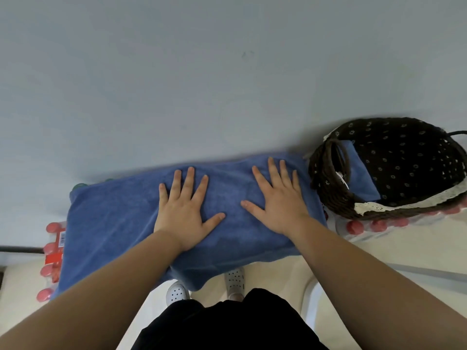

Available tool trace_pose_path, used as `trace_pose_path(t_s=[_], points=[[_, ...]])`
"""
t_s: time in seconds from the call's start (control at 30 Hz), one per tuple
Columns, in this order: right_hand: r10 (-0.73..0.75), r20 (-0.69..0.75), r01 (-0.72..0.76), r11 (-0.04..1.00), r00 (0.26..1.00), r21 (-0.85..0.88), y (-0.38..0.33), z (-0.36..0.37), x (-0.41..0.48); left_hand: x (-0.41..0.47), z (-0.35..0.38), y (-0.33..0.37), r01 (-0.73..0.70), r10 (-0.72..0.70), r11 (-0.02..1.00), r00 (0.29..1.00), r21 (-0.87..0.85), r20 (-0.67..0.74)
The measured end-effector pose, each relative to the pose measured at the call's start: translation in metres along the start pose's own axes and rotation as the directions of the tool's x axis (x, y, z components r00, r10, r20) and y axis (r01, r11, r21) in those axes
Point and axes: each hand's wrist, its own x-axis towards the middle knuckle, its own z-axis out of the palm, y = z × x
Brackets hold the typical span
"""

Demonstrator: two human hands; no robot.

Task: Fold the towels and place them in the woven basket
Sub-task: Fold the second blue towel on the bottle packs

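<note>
Towel [121, 218] lies under both flat, spread hands [183, 213].

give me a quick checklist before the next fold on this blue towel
1. Both hands flat on the blue towel: left hand, right hand: ok.
2. Towel smooth where visible: ok.
3. Towel fully supported: not ok, near edge hangs over.
4. Woven basket within reach, beside the towel's right end: ok.
5. Room in basket: ok, only one folded blue cloth visible.
6. Surface under towel even: cannot tell.
</note>
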Motion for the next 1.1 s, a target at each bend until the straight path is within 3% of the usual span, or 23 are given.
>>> trace_pose_path(t_s=[0.17,0.3,0.43,0.53,0.63,0.73,0.8,0.9,0.97,1.1], points=[[-0.007,0.018,0.008,1.0,1.0,-0.027,0.001,-0.006,0.001,-0.003,-0.001,0.001,0.002,-0.003,1.0,1.0,-0.027,-0.011],[-0.074,-0.07,0.071,0.997,0.995,-0.043,-0.031,-0.011,-0.012,-0.023,-0.006,-0.007,0.056,-0.062,0.995,0.995,-0.084,-0.076],[-0.16,0.022,0.161,0.986,0.987,-0.047,-0.079,-0.009,-0.014,-0.062,-0.009,-0.042,0.207,-0.24,0.961,0.954,-0.182,-0.182],[-0.265,0.036,0.266,0.964,0.964,-0.018,-0.12,-0.011,-0.009,-0.094,-0.01,-0.082,0.37,-0.439,0.886,0.862,-0.278,-0.254],[-0.372,0.024,0.373,0.928,0.928,0.0,-0.169,-0.014,-0.007,-0.125,-0.005,-0.127,0.507,-0.6,0.778,0.774,-0.371,-0.202],[-0.445,0.05,0.444,0.895,0.894,0.034,-0.225,-0.013,-0.003,-0.15,0.006,-0.164,0.571,-0.663,0.662,0.748,-0.486,-0.025],[-0.481,0.076,0.478,0.877,0.874,0.048,-0.258,-0.009,0.0,-0.159,0.007,-0.176,0.577,-0.672,0.525,0.732,-0.625,0.112],[-0.483,0.123,0.481,0.875,0.867,0.045,-0.294,0.003,0.001,-0.168,0.009,-0.185,0.56,-0.608,0.145,0.701,-0.816,0.374],[-0.454,0.137,0.46,0.887,0.881,-0.022,-0.304,0.014,0.0,-0.172,0.009,-0.19,0.546,-0.522,-0.034,0.704,-0.837,0.481],[-0.431,0.069,0.437,0.886,0.9,-0.155,-0.306,0.026,-0.003,-0.167,0.013,-0.206,0.513,-0.453,-0.126,0.732,-0.849,0.509]])
